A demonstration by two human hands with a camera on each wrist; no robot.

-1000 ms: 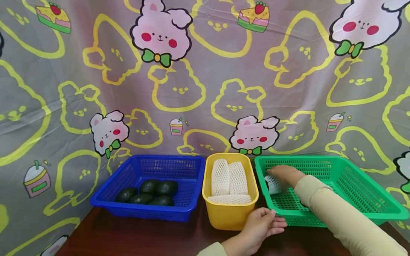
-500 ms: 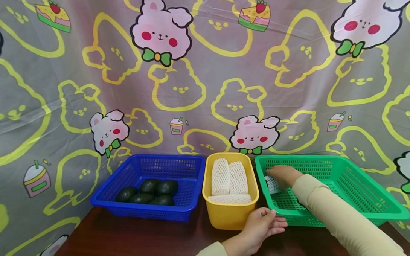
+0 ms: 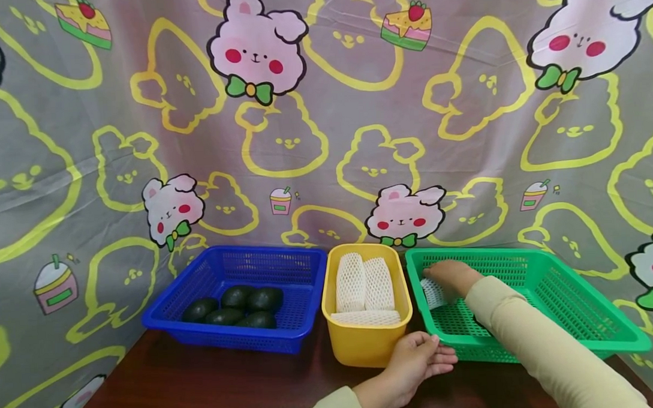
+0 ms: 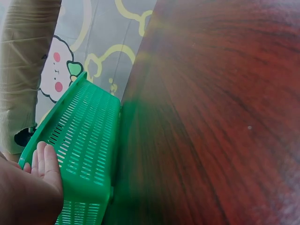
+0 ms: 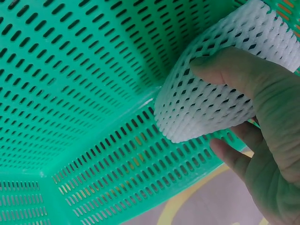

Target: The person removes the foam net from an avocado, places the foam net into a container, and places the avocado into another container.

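Inside the green basket [image 3: 590, 339], at its left end, my right hand [image 3: 455, 277] holds a white foam net sleeve [image 3: 433, 293]. In the right wrist view the thumb lies on top of the mesh, with the other fingers partly hidden beneath and behind it. The sleeve bulges and its holes look dark; what is inside cannot be made out. My left hand [image 3: 413, 366] touches the basket's near left corner, its fingers straight along the outer wall, as the left wrist view also shows.
A yellow bin [image 3: 364, 344] with several foam net sleeves [image 3: 351, 284] stands in the middle. To its left is a blue basket [image 3: 228, 336] holding several dark green avocados [image 3: 265, 299]. All stand on a dark wooden table [image 3: 203, 382] before a patterned curtain [image 3: 312, 108].
The dark patch at the sleeve's left end, seen one second ago, is now covered by white mesh. The left hand stays put and the right hand barely shifts.
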